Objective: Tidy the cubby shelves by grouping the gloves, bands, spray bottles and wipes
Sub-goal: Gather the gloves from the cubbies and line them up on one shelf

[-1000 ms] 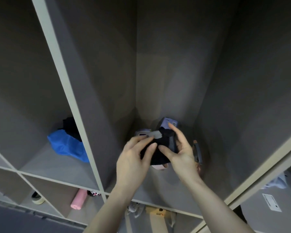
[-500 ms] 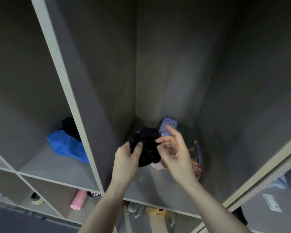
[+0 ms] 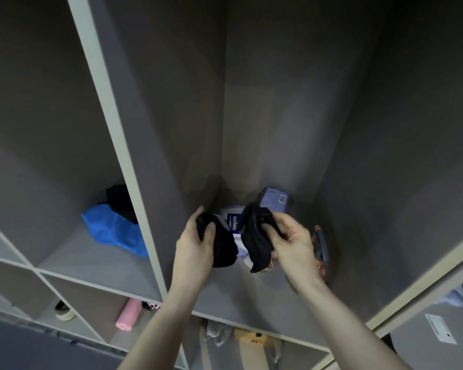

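Note:
Inside the middle cubby my left hand [image 3: 191, 244] grips one black glove [image 3: 221, 244] and my right hand [image 3: 292, 243] grips a second black glove [image 3: 254, 240]; the two gloves are held apart. Between and behind them lies a white and blue wipes pack [image 3: 234, 222]. A pale blue pack with a barcode [image 3: 274, 200] leans in the back corner. A dark band-like thing with orange [image 3: 320, 245] sits at the right wall, partly hidden by my right hand.
The left cubby holds a blue cloth-like item [image 3: 112, 232] and a black item [image 3: 119, 201]. Lower cubbies hold a pink roll [image 3: 129, 313], a tape roll [image 3: 63, 312] and a yellow box [image 3: 253, 341]. A pale divider [image 3: 123, 161] separates the cubbies.
The single black bundle held by both hands has been pulled into two gloves, one in each hand. The hands moved apart, uncovering the wipes pack.

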Action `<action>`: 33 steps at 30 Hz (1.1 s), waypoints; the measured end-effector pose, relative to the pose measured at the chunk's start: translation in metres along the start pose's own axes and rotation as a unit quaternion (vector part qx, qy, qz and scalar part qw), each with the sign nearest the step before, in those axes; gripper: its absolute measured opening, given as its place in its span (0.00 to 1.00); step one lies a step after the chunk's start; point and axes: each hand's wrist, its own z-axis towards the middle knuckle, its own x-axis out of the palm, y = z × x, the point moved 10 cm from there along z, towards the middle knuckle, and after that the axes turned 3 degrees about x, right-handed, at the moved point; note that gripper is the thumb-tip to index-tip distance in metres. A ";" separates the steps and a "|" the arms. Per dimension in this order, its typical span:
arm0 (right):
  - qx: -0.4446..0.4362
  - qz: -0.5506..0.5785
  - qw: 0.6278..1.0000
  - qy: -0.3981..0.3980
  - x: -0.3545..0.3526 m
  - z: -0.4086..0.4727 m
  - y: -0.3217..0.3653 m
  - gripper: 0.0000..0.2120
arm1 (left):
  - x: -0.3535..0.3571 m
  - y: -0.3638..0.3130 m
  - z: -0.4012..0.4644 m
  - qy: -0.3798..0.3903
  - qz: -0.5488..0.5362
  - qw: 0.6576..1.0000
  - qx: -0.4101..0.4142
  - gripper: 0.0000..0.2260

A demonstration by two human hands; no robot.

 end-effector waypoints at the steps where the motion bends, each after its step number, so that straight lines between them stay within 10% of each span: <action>1: -0.009 -0.001 1.000 -0.005 0.001 -0.001 0.002 0.13 | 0.005 -0.006 -0.002 0.016 -0.003 1.000 0.018 0.18; 7: -0.033 -0.041 0.998 0.035 0.016 -0.008 0.007 0.11 | 0.028 -0.022 -0.013 0.069 -0.021 0.996 0.060 0.09; 13: 0.123 0.067 0.984 0.108 0.015 -0.005 -0.008 0.05 | 0.022 -0.022 -0.005 0.091 0.037 0.992 0.075 0.05; 24: 0.179 0.212 0.950 0.142 0.027 -0.008 0.004 0.14 | 0.025 -0.010 -0.006 0.134 -0.103 0.985 0.043 0.08; 29: 0.182 0.241 0.935 0.186 0.034 -0.013 0.011 0.14 | 0.041 -0.018 -0.010 0.223 -0.049 0.969 0.097 0.27; 33: 0.124 0.148 0.963 0.188 0.036 -0.012 0.017 0.11 | 0.026 -0.023 -0.001 0.121 0.043 0.986 0.109 0.09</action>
